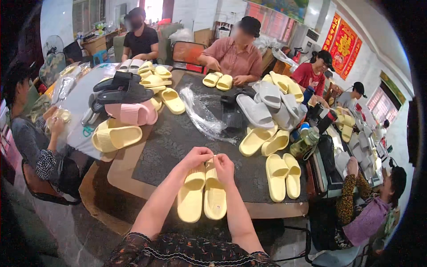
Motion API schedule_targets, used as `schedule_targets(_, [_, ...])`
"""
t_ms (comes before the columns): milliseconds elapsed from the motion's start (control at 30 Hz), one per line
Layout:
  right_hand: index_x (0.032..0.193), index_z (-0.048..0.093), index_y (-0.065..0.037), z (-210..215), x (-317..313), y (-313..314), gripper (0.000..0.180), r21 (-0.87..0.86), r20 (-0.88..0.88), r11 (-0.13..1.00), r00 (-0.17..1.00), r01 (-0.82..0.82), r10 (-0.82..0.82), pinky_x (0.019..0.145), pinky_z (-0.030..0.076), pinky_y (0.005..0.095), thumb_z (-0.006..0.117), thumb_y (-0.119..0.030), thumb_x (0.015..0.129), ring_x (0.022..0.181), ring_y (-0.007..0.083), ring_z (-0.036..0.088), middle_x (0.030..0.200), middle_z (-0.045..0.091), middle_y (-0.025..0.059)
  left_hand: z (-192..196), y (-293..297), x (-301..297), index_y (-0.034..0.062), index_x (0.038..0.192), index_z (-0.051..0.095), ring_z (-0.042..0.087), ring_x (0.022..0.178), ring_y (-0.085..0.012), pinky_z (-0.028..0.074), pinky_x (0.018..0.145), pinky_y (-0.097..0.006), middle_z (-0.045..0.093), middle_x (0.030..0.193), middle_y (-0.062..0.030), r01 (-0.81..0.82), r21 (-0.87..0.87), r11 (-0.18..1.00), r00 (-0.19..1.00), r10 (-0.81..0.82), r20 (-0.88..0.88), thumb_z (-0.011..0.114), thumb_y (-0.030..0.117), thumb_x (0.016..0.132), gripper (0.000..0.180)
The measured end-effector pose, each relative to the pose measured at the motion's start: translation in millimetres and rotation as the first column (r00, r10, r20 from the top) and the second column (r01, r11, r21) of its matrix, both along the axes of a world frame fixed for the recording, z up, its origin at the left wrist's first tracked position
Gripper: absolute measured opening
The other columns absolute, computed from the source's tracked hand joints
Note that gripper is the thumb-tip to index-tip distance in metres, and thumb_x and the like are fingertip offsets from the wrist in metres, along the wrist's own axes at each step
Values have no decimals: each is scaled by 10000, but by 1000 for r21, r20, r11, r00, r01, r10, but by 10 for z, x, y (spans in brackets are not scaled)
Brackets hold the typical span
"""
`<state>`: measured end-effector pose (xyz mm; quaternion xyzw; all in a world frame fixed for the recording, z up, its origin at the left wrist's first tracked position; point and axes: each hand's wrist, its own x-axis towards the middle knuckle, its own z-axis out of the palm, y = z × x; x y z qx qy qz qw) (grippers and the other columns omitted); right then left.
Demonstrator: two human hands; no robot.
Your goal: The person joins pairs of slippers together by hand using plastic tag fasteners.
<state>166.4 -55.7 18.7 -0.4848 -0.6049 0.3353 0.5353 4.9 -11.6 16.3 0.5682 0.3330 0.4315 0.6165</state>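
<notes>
A pair of yellow slippers (pixel 191 202) lies side by side at the table's near edge, heels toward me. Over their toe ends, my left hand (pixel 199 157) is closed in a pinch. My right hand (pixel 223 167) is also closed, its fingertips meeting those of the left between the two toes. Whatever the fingertips pinch is too small or hidden to make out. Another yellow slipper pair (pixel 277 178) rests to the right of my hands. Beyond my hands, clear plastic bags (pixel 200 113) lie crumpled on the dark patterned tabletop (pixel 162 151).
Yellow, pink and black slippers (pixel 122 91) are heaped at the left. Grey and yellow slippers (pixel 262 109) are piled at the right, beside a green bottle (pixel 307 142). Teal scissors (pixel 87 131) lie on the left table. Several co-workers sit around, one (pixel 235 53) directly across.
</notes>
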Motion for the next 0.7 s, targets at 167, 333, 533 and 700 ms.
schedule_targets(167, [877, 595, -3, 56, -1, -46, 138, -31, -64, 999, 997, -40, 38, 579, 420, 224, 606, -140, 872, 640, 43, 500, 702, 580, -8, 18, -9, -14, 35, 869, 675, 535, 700, -47, 429, 625, -218, 619, 770, 31, 17, 19, 1000, 997, -16, -72, 667, 172, 826, 143])
schedule_targets(333, [876, 585, -17, 126, -26, -87, 117, -79, -58, 995, 997, -63, 58, 561, 351, 190, 604, -132, 881, 653, 15, 411, 707, 490, -58, -56, 25, -48, 32, 838, 684, 534, 698, -45, 424, 615, -214, 624, 765, 29, 29, 9, 1000, 998, -28, -59, 662, 163, 813, 134])
schedule_targets(533, [875, 592, -8, 11, 37, -35, 185, 24, 94, 1000, 995, 7, -10, 548, 414, 254, 622, -189, 852, 587, 75, 481, 637, 550, 23, -28, -12, -9, 35, 820, 692, 530, 675, -37, 417, 594, -215, 626, 736, 29, 17, -5, 1000, 993, -18, -114, 654, 139, 794, 114])
schedule_targets(700, [881, 594, -10, -98, 33, 35, 174, -49, 92, 999, 996, -12, 16, 557, 418, 253, 630, -177, 851, 602, 75, 489, 652, 563, 17, -50, -20, -35, 33, 838, 696, 528, 654, -36, 411, 577, -214, 625, 718, 34, 41, -38, 998, 994, -45, -102, 660, 140, 793, 121])
